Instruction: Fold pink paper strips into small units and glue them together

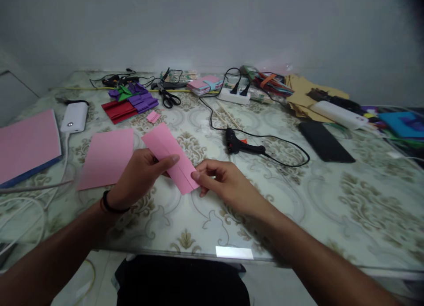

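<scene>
A folded strip of pink paper is held between my two hands, tilted above the table, with a crease line running along its length. My left hand grips its left side, thumb on top and fingers hidden beneath. At the lower right corner my right hand pinches the paper between thumb and fingers. Flat on the table beside my left hand lies a pink sheet. A black glue gun rests on its side beyond my right hand, its cable looping to the right.
Scissors, red folded paper and purple folded paper lie at the back left. A white power strip sits along the back. At right is a black phone-like slab. A white power bank and stacked pink sheets are at left.
</scene>
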Demonstrator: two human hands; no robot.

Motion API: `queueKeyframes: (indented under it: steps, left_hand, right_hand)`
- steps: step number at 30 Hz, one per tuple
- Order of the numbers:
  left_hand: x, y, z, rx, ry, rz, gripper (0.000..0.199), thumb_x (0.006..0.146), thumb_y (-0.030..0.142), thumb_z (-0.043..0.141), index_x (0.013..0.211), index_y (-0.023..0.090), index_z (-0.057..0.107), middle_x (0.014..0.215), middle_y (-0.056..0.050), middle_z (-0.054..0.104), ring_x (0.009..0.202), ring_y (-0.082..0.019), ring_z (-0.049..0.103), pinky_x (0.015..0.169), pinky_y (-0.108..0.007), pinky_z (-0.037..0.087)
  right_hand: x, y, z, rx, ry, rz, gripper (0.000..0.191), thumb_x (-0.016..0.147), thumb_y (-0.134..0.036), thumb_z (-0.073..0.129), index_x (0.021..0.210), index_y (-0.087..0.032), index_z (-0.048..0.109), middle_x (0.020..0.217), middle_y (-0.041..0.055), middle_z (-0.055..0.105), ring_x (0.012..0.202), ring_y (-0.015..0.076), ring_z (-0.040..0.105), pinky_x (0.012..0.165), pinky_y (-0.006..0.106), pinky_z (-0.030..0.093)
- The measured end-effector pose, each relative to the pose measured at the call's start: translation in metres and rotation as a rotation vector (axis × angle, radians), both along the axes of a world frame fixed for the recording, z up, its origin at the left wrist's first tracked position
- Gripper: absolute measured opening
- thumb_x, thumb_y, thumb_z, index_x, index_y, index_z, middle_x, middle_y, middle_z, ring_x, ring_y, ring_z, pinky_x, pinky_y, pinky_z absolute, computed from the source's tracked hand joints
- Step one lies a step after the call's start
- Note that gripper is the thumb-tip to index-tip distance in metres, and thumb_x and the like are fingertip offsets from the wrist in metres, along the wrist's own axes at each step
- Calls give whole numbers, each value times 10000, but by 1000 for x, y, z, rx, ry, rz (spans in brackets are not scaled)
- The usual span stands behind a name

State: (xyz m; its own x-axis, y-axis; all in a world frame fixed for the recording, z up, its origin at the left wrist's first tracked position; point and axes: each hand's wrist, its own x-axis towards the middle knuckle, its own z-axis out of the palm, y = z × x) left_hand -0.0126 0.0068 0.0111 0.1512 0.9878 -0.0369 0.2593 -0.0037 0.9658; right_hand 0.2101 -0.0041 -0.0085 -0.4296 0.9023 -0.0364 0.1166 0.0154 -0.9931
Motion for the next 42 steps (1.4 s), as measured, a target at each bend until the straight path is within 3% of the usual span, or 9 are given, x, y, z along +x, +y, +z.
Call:
queueKeyframes:
  steps: [9, 18, 26, 31, 38, 42]
  left_hand:
    - [-2, 1, -4, -21, -15, 17, 286, 820, 423, 829, 750, 148, 797, 738, -43, 796, 694, -199, 732, 597, -243, 572]
    - [0, 1, -6, 55, -118, -8, 149, 819, 318, 836, 825, 178, 786, 776, 7, 797, 686, -142, 710, 619, -202, 567]
    - [8, -4, 1, 50, 64, -24, 254, 813, 374, 819, 724, 146, 751, 666, -10, 758, 607, -146, 677, 534, -201, 508]
    - [8, -3, 2, 37, -17, -41, 222, 832, 347, 799, 724, 158, 759, 697, -2, 777, 634, -149, 700, 577, -205, 539]
    - [2, -2, -2, 6, -36, -22, 215, 829, 345, 807, 743, 149, 784, 747, -29, 798, 699, -193, 737, 617, -239, 579]
    - [0, -2, -2, -53, -152, 10, 213, 829, 348, 818, 776, 144, 791, 772, -40, 799, 740, -208, 755, 652, -255, 617]
  right_hand:
    - [6, 1, 3, 18, 8, -52, 296, 919, -446, 702, 815, -170, 673, 773, 4, 659, 633, 137, 638, 643, 275, 500]
    - [6, -2, 7, 15, -79, 67, 321, 940, -441, 713, 780, -169, 658, 667, -29, 592, 617, 107, 522, 590, 231, 398]
    - [-5, -7, 0, -74, -138, 173, 449, 976, -499, 626, 683, -158, 631, 617, -23, 587, 527, 85, 453, 511, 231, 327]
    - [-6, -8, 2, -177, -72, 199, 501, 948, -600, 635, 708, -160, 659, 625, 13, 665, 579, 124, 597, 586, 239, 427]
    - [0, -5, 1, -92, -107, 182, 486, 987, -583, 594, 741, -169, 653, 628, 10, 671, 546, 116, 565, 540, 231, 389]
    - [4, -1, 2, -56, -68, 96, 435, 997, -550, 587, 819, -163, 678, 664, 17, 689, 608, 147, 643, 597, 251, 460]
